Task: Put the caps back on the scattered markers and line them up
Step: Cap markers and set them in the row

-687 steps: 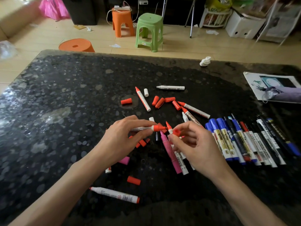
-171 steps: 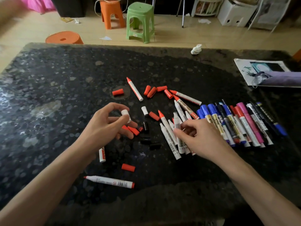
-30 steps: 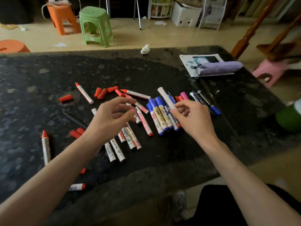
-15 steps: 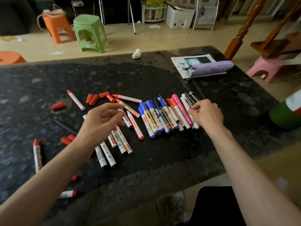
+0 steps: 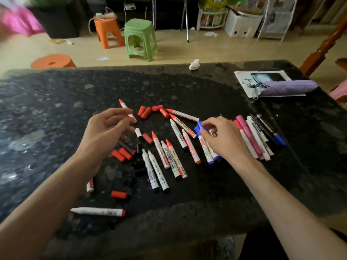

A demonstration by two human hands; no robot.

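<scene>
Worktop (image 5: pixel 56 113): dark speckled slab, gear sits from the middle toward the right edge.
Row (image 5: pixel 248 135): capped markers side by side near the right edge (blue, red, pink, white, black), barrels touching and roughly parallel.
Right hand (image 5: pixel 225 141): on the row's left end, fingers curled round the cap end of a blue marker (image 5: pixel 199 127). Reads as a pinch; wrist lies over the blue barrels.
Left hand (image 5: pixel 105 132): hovers over the middle, fingers apart and loosely bent, nothing in it that I can see. Motion-blurred.
Loose markers (image 5: pixel 158 171): fan of white barrels between the hands, most look uncapped, tips toward the far edge.
Stray marker (image 5: pixel 97 211): alone, lying along the front edge and close to it.
Red caps (image 5: pixel 146 112): cluster on the far side of the fan, a few more by the left wrist, one toward the front edge.
Black caps (image 5: pixel 139 147): a few in the middle, barely readable against the worktop.
Step (judged): squaring the blue marker into the row; red and black ones not yet capped.
Progress (judged): roughly half.
Risk 1: right wrist drags across the row and skews or rolls it.
Risk 2: a sweep of the left forearm nudges the stray marker, and it rolls off the front edge.
Risk 3: black caps missed, or mismatched to red barrels, since black on black is hard to see.
Risk 4: open nibs smear the worktop or the hands during sorting.
</scene>
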